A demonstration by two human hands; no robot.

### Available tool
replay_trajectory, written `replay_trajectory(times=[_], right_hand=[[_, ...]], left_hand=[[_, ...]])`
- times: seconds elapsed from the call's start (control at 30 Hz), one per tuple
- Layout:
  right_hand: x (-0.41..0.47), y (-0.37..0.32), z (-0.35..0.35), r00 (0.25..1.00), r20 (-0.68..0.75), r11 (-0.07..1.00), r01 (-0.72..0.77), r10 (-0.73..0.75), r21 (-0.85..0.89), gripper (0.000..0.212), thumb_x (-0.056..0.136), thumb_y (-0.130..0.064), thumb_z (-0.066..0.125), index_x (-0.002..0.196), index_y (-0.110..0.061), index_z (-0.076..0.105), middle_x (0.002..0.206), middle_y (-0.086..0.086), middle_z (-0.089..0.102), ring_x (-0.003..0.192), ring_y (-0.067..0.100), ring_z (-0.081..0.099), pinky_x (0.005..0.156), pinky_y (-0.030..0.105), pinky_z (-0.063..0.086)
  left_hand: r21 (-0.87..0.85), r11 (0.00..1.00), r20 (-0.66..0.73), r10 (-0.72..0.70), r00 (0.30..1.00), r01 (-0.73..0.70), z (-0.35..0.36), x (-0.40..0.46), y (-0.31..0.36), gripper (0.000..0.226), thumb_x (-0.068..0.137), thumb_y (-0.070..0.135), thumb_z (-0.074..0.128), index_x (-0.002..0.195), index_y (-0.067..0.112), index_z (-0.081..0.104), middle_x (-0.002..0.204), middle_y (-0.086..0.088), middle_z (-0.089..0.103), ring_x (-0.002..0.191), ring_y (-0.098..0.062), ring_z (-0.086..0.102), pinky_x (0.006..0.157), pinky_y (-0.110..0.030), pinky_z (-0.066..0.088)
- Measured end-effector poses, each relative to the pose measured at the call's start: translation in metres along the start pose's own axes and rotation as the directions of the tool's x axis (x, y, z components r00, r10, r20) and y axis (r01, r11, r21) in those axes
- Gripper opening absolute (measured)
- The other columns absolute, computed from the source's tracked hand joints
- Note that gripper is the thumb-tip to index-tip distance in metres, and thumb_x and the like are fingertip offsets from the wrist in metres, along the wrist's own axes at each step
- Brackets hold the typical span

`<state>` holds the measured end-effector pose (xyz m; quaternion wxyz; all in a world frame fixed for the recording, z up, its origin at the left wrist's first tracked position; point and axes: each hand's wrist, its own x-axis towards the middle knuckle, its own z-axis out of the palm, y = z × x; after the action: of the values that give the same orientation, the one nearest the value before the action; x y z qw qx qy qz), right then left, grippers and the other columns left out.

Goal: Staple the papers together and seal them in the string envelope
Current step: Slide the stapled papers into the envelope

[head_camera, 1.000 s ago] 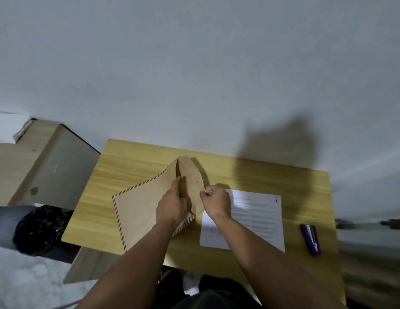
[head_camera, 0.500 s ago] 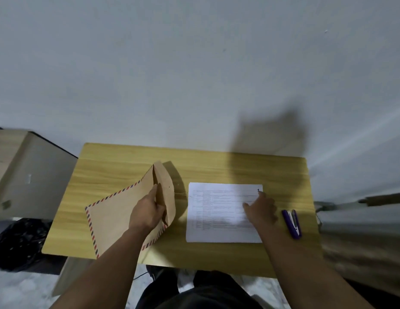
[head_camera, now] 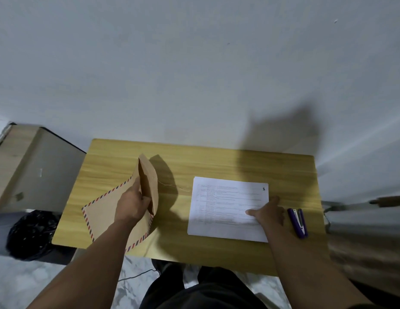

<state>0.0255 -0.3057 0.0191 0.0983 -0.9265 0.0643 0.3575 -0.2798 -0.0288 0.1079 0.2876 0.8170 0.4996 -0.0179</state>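
A brown string envelope (head_camera: 101, 216) with a red and blue striped border lies on the left of the wooden table (head_camera: 217, 161), its flap raised. My left hand (head_camera: 133, 205) grips the envelope at its mouth, fingers inside, holding it open. A thin string (head_camera: 172, 186) trails from the flap onto the table. The white printed papers (head_camera: 221, 204), marked "1" at the top right corner, lie flat to the right. My right hand (head_camera: 267, 211) rests on their right edge, thumb on top of the sheets. A purple stapler (head_camera: 297, 222) lies just right of that hand.
A grey wall stands directly behind the table. A cardboard box (head_camera: 27, 166) sits left of the table, with a black plastic bag (head_camera: 31, 234) on the floor below it. My legs are under the table's near edge.
My right hand left the envelope flap and moved right onto the papers' right edge. My left hand keeps hold of the envelope's mouth. The camera view shifted.
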Motion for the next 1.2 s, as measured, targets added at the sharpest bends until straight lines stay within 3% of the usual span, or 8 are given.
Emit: replay_trajectory(times=[0.13, 0.37, 0.53, 0.7, 0.83, 0.93, 1.07, 1.2], right_hand=[[-0.006, 0.002, 0.003, 1.000, 0.011, 0.998, -0.024, 0.023, 0.062, 0.123, 0.060, -0.036, 0.099, 0.151, -0.019, 0.017, 0.143, 0.023, 0.038, 0.118, 0.041, 0.056, 0.078, 0.046, 0.047], [-0.010, 0.004, 0.005, 0.999, 0.005, 0.992, 0.044, -0.045, 0.116, 0.105, 0.074, -0.026, 0.091, 0.151, -0.015, 0.021, 0.126, 0.014, 0.065, 0.111, 0.038, 0.065, 0.085, 0.045, 0.054], [-0.016, -0.003, -0.001, 0.989, -0.011, 0.971, 0.147, -0.147, 0.187, 0.060, 0.082, -0.016, 0.082, 0.132, -0.007, 0.049, 0.121, 0.014, 0.066, 0.105, 0.035, 0.066, 0.072, 0.036, 0.049], [-0.015, -0.010, -0.011, 0.986, -0.025, 0.972, 0.166, -0.164, 0.167, 0.031, 0.086, -0.033, 0.074, 0.106, -0.010, 0.069, 0.098, 0.005, 0.071, 0.081, 0.025, 0.065, 0.067, 0.033, 0.054], [-0.007, -0.007, -0.012, 0.982, 0.038, 0.956, 0.172, -0.186, 0.238, 0.027, 0.083, -0.032, 0.070, 0.096, -0.010, 0.073, 0.086, 0.003, 0.070, 0.078, 0.024, 0.068, 0.072, 0.037, 0.060], [-0.010, -0.002, -0.013, 0.970, 0.191, 0.913, 0.062, -0.151, 0.404, 0.023, 0.084, -0.019, 0.073, 0.100, -0.003, 0.067, 0.093, 0.010, 0.071, 0.090, 0.034, 0.070, 0.088, 0.048, 0.060], [-0.016, 0.017, -0.005, 0.913, 0.382, 0.866, -0.072, -0.142, 0.495, 0.038, 0.076, 0.002, 0.082, 0.112, 0.002, 0.069, 0.107, 0.019, 0.074, 0.093, 0.040, 0.072, 0.083, 0.054, 0.060], [-0.021, 0.005, -0.014, 0.897, 0.370, 0.875, 0.037, -0.242, 0.483, 0.045, 0.085, 0.006, 0.072, 0.128, -0.003, 0.062, 0.107, 0.014, 0.071, 0.096, 0.035, 0.069, 0.088, 0.052, 0.058]], left_hand=[[0.014, 1.000, -0.062, -0.004, 0.998, 0.005, -0.013, 0.007, -0.006, 0.069, 0.091, 0.011, 0.062, 0.155, 0.019, 0.035, 0.078, -0.006, 0.071, 0.078, -0.031, 0.067, 0.067, -0.044, 0.057], [0.059, 0.997, -0.072, 0.053, 0.996, -0.049, -0.010, 0.002, -0.004, 0.046, 0.096, 0.013, 0.061, 0.141, 0.009, 0.049, 0.097, -0.014, 0.064, 0.087, -0.035, 0.062, 0.070, -0.046, 0.053], [0.072, 0.988, -0.092, 0.144, 0.985, -0.137, -0.008, -0.005, 0.009, 0.058, 0.097, 0.016, 0.063, 0.151, 0.012, 0.042, 0.100, -0.010, 0.061, 0.086, -0.031, 0.059, 0.071, -0.047, 0.055], [0.112, 0.982, -0.091, 0.160, 0.983, -0.150, -0.014, -0.003, 0.012, 0.065, 0.097, 0.015, 0.060, 0.157, 0.019, 0.035, 0.091, -0.004, 0.054, 0.077, -0.026, 0.056, 0.066, -0.043, 0.052], [0.107, 0.987, -0.087, 0.132, 0.987, -0.122, -0.017, -0.006, 0.009, 0.069, 0.098, 0.016, 0.059, 0.160, 0.019, 0.030, 0.095, -0.006, 0.057, 0.081, -0.028, 0.059, 0.070, -0.045, 0.055], [0.100, 0.989, -0.083, 0.119, 0.989, -0.111, -0.016, -0.008, 0.009, 0.068, 0.099, 0.015, 0.058, 0.161, 0.014, 0.031, 0.099, -0.009, 0.058, 0.086, -0.030, 0.059, 0.074, -0.047, 0.055], [0.093, 0.991, -0.071, 0.101, 0.992, -0.094, -0.012, -0.012, 0.010, 0.066, 0.100, 0.017, 0.058, 0.160, 0.014, 0.031, 0.106, -0.012, 0.060, 0.090, -0.031, 0.061, 0.078, -0.048, 0.057], [0.108, 0.989, -0.059, 0.112, 0.992, -0.105, -0.008, -0.015, 0.011, 0.060, 0.100, 0.017, 0.058, 0.156, 0.010, 0.038, 0.108, -0.014, 0.060, 0.093, -0.034, 0.062, 0.077, -0.047, 0.056]])
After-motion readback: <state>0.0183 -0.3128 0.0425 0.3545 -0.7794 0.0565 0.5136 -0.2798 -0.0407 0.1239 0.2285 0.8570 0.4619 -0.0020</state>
